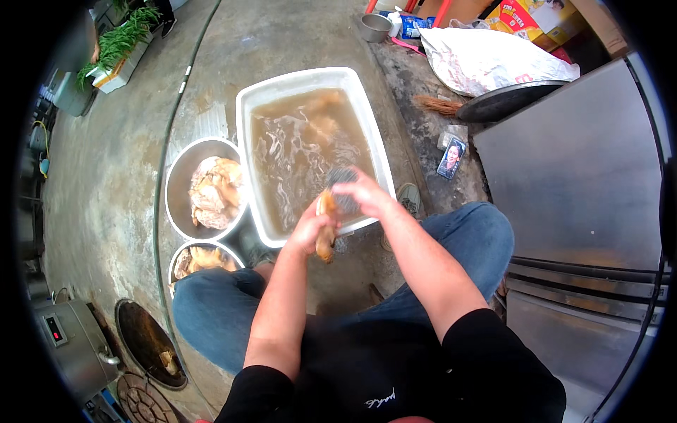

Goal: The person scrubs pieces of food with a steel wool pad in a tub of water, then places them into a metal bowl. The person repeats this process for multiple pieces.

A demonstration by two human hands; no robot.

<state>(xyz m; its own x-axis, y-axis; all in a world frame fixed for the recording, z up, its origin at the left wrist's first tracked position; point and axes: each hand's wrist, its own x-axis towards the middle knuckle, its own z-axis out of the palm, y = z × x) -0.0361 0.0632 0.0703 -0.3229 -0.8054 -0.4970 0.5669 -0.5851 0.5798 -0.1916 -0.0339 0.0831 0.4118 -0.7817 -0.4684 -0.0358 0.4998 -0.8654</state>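
My left hand [308,228] grips a yellow-brown piece of meat with skin [326,243], perhaps a pig's trotter, over the near edge of a white plastic tub [244,158]. Beside its upper end my right hand [368,194] holds a grey scouring pad [342,180], blurred, seemingly of steel wool. Murky brown water [285,153] fills much of the tub, and pale meat pieces [325,119] show at its far side. To the left, a round metal basin [179,182] contains large pale meat pieces [214,193]. A second basin [172,261] with more pieces is partly hidden by my left knee.
A green hose [161,174] runs along the concrete floor at left, near an uncovered drain hole [151,343]. Right of the tub lie a phone [451,158] and a brush of bristles [438,104]. A stainless steel cabinet [571,164] stands at right. Another person's arm [95,50] shows far left.
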